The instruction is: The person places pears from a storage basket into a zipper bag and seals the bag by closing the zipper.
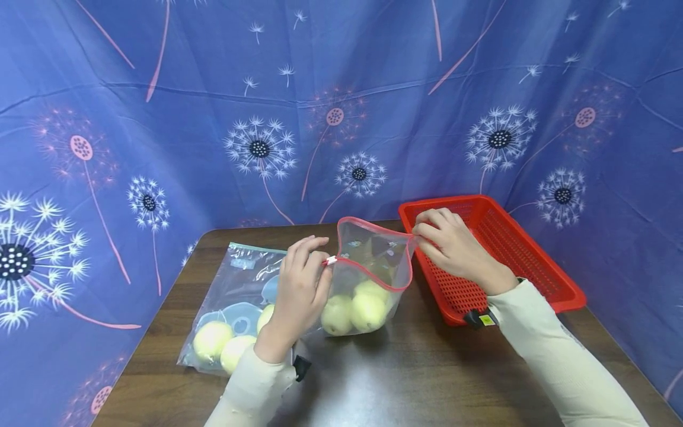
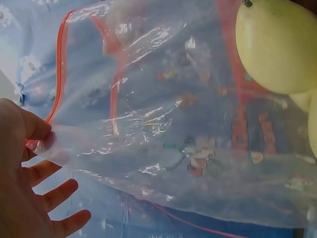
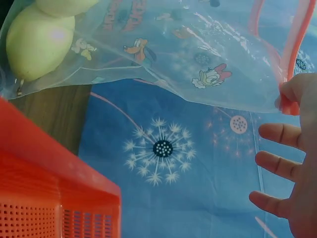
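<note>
A clear zip bag with a red zipper edge and cartoon prints stands with its mouth spread. Several pale yellow-green pears sit in its bottom. My left hand pinches the left end of the mouth beside a white slider. At the opposite corner, my right hand pinches the red edge between thumb and index finger. Both wrist views show the other fingers spread loosely, off the film. To the left, partly behind my left forearm, lies a second clear zip bag with a blue-green top edge and pears in it.
A red perforated plastic basket stands on the right, its left side just beside the held bag. Everything rests on a brown wooden table. Blue cloth with a dandelion print hangs behind the table and along its sides.
</note>
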A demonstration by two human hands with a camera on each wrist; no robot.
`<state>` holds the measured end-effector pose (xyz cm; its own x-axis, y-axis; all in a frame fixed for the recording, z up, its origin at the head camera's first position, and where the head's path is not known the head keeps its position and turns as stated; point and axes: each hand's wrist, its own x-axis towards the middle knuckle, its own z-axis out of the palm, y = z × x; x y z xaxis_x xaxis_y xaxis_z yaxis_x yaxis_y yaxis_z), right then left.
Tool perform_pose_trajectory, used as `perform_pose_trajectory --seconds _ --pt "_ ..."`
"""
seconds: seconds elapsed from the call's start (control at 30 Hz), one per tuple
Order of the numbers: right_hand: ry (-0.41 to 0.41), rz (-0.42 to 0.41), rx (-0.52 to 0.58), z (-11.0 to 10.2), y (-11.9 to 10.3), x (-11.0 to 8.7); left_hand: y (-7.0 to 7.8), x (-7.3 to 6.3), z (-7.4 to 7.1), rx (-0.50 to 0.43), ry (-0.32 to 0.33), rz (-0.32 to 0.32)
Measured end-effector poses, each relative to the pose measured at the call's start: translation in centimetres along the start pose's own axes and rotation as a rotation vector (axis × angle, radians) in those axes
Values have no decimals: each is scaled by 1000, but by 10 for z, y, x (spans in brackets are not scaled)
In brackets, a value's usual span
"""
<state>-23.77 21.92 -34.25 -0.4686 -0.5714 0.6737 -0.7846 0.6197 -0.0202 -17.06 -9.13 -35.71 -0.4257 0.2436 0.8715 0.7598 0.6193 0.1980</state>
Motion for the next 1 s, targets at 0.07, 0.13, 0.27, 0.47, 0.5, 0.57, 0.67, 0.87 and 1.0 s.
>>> perform_pose_trajectory --seconds 0.07,0.13,0.27,0.47,0.5,0.57,0.67,0.87,1.0 --pt "1 11 -3 -2 1 -3 -6 -1 -1 -9 14 -5" --pt "7 10 -6 -3 1 -6 -12 -1 -3 -8 20 -17" --pt "14 3 -9 -8 -1 -10 -21 -1 -9 16 8 -55" --pt "2 3 -4 -15 0 -17 -33 -1 -17 52 -5 -89" --pt "1 3 -2 -16 1 -18 -35 -1 -18 56 -4 -89" --pt "4 2 6 -19 2 -20 -38 0 -20 65 3 -82" --pt "13 -3 9 -22 2 -23 -44 1 -22 81 14 -68" --pt "30 -14 8 -29 2 -28 -53 -1 -25 114 -3 -67" --pt "33 -17 7 -31 3 -30 -56 -2 -25 114 -11 -70"
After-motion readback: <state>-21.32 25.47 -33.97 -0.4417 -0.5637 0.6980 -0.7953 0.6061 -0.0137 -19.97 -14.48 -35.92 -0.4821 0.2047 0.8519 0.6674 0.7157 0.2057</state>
